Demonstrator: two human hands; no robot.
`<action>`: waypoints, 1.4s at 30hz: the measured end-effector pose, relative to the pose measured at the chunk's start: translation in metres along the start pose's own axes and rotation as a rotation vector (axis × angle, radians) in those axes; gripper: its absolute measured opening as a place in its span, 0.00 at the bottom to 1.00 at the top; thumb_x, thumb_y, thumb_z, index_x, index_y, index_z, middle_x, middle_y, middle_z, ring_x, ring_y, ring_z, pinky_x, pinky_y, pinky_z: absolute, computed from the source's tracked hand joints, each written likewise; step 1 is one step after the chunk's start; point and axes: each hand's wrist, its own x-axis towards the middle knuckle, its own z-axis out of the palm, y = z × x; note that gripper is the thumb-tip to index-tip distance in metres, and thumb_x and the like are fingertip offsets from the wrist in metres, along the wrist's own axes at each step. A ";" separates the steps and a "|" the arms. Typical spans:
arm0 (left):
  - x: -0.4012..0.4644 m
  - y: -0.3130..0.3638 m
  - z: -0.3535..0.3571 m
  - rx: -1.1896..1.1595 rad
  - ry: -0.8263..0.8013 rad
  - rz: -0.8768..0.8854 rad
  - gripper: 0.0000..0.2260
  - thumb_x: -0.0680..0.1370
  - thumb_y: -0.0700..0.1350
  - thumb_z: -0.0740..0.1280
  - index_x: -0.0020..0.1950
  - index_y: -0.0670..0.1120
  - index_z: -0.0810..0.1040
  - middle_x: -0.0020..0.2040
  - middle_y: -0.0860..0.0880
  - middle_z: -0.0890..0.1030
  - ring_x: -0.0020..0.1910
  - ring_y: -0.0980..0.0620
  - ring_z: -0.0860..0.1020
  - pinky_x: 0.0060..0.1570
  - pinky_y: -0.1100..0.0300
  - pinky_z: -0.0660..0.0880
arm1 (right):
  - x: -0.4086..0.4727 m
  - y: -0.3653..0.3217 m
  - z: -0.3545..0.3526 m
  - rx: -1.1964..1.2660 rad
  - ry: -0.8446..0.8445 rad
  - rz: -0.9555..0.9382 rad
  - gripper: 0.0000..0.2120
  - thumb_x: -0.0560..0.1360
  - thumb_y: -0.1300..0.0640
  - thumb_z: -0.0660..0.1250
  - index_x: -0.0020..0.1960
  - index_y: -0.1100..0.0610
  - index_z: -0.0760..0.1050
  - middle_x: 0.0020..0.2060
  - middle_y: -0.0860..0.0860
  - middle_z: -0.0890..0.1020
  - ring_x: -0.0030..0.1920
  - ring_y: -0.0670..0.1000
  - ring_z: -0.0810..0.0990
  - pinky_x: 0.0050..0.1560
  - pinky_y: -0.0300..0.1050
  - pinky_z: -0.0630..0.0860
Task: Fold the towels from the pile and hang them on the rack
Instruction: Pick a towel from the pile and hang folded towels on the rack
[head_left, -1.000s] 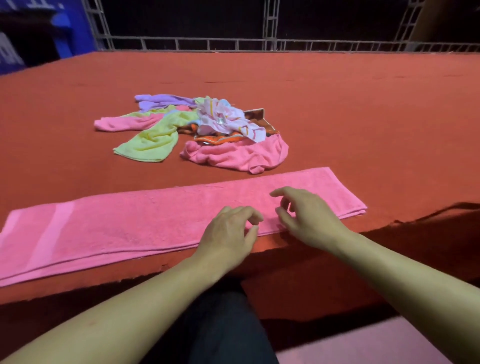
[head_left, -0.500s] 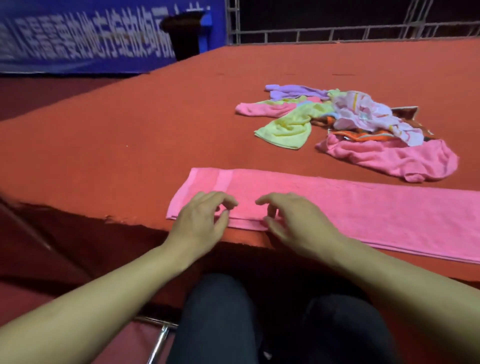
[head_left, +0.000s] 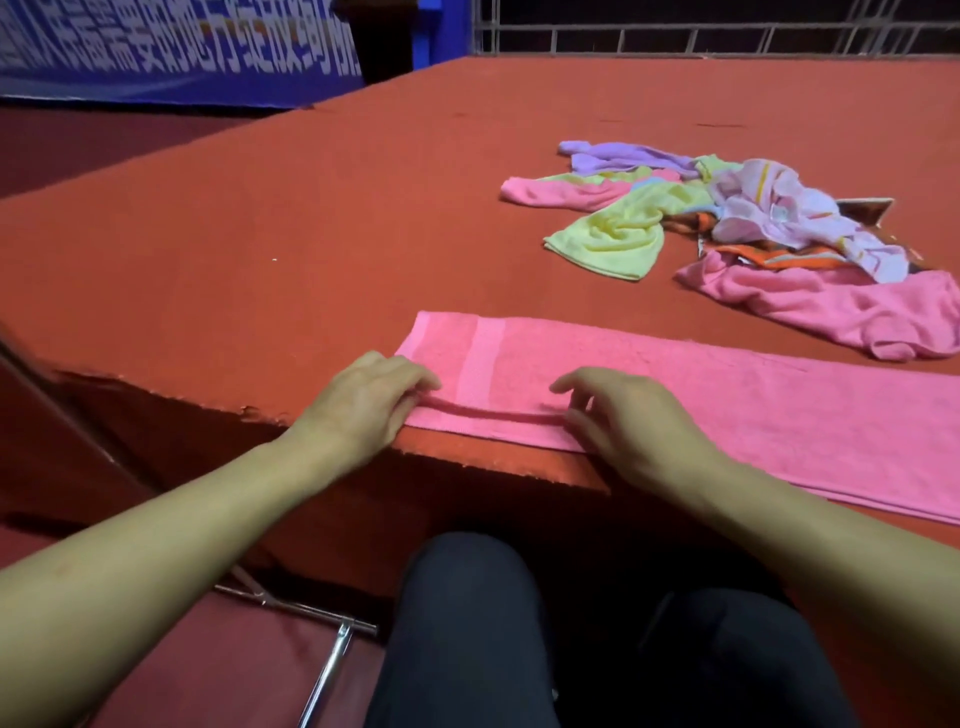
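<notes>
left hand (head_left: 363, 400) grip pinches near-left corner of folded pink towel (head_left: 701, 395) | right hand (head_left: 628, 415) grip pinches its near edge just beside | towel lies flat along red bench (head_left: 260, 234) front edge | towel pile (head_left: 727, 228) farther back, right

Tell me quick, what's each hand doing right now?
Left hand: pinching the near left corner of the pink towel.
Right hand: pinching the same towel's near edge, fingers curled.
</notes>
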 end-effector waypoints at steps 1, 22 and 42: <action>-0.001 -0.003 -0.001 0.001 0.028 0.001 0.09 0.77 0.44 0.62 0.54 0.47 0.80 0.48 0.50 0.83 0.41 0.45 0.77 0.47 0.58 0.71 | 0.000 -0.001 -0.003 0.027 0.010 -0.006 0.13 0.76 0.57 0.70 0.60 0.48 0.77 0.44 0.41 0.80 0.39 0.40 0.73 0.44 0.36 0.68; -0.008 0.008 -0.010 -0.112 -0.028 -0.085 0.10 0.76 0.45 0.71 0.57 0.52 0.80 0.49 0.59 0.81 0.48 0.59 0.74 0.53 0.63 0.72 | -0.001 -0.020 0.011 -0.018 -0.085 -0.079 0.14 0.77 0.52 0.68 0.62 0.50 0.75 0.51 0.46 0.81 0.50 0.49 0.76 0.51 0.43 0.71; 0.002 0.024 -0.010 -0.014 0.106 -0.072 0.13 0.77 0.50 0.59 0.54 0.50 0.81 0.47 0.55 0.82 0.46 0.51 0.74 0.50 0.56 0.73 | 0.002 -0.028 0.007 0.025 -0.035 -0.012 0.11 0.79 0.50 0.64 0.60 0.48 0.77 0.45 0.41 0.79 0.44 0.45 0.75 0.48 0.45 0.73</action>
